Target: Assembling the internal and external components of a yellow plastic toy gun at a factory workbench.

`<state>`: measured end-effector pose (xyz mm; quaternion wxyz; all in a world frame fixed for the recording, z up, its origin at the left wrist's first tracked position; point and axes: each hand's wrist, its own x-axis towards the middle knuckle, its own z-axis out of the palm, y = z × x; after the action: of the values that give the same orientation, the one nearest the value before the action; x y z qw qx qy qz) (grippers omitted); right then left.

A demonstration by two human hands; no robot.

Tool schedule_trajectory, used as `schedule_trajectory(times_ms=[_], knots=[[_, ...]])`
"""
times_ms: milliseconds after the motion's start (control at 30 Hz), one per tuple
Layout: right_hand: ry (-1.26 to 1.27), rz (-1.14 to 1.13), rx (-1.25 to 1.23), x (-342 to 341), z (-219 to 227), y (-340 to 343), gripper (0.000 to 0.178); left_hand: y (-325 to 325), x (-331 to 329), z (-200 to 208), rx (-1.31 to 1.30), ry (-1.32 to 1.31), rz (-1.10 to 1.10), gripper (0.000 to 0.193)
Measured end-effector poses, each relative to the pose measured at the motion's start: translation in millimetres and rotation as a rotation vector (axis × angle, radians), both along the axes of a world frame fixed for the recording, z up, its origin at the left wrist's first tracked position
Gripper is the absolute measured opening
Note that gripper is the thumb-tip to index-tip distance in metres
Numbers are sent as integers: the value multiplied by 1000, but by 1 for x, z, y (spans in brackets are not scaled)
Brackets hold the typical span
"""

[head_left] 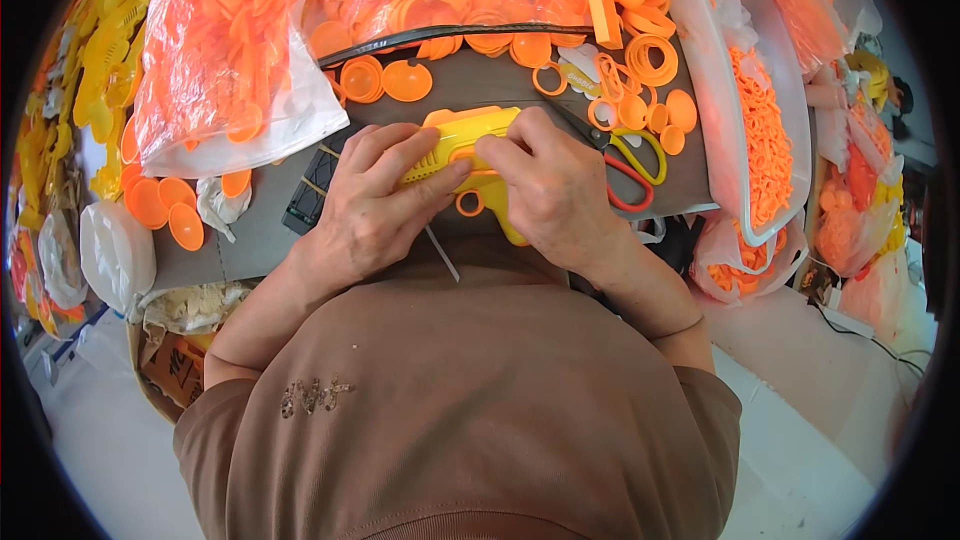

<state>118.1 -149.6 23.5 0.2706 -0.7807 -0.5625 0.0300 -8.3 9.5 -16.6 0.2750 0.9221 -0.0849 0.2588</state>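
Observation:
Both my hands are closed on a yellow plastic toy gun (470,128) with orange parts, held above the near edge of the grey table. My left hand (372,190) grips its vented left end, fingers over the top. At the other end my right hand (555,185) pinches, thumb and forefinger pressed at the orange part on its side. Below the body hangs a small orange ring (469,203). A thin pale strip (443,255) sticks out beneath my left hand; where it begins is hidden. Scissors (635,165) with red and yellow handles lie beside my right hand.
Clear bags of orange plastic parts (240,50) cover the table's far side. Loose orange discs (180,215) lie at left, orange rings (650,60) at right. A white tub (765,140) of small orange pieces stands on the right. A dark tray-like object (312,188) lies by my left hand.

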Motion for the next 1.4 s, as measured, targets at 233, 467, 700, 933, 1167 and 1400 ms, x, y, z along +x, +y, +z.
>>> schedule_trajectory(times_ms=[233,467,700,933,1167,1400], knots=[[96,-349,94,70,-17,-20,18,4,-6,0,-110,12,2,54],[-199,-311,-11,80,-48,-19,16,7,-4,6,-134,45,-14,58],[-277,-265,49,88,-52,-22,13,6,-7,16,-220,40,26,56],[101,-284,433,49,-7,-10,14,-9,13,35,-753,24,87,37],[-394,100,405,10,11,-10,25,-13,36,55,-1357,445,-83,25],[-118,129,499,27,12,-13,32,-9,23,52,-1270,403,-17,29]])
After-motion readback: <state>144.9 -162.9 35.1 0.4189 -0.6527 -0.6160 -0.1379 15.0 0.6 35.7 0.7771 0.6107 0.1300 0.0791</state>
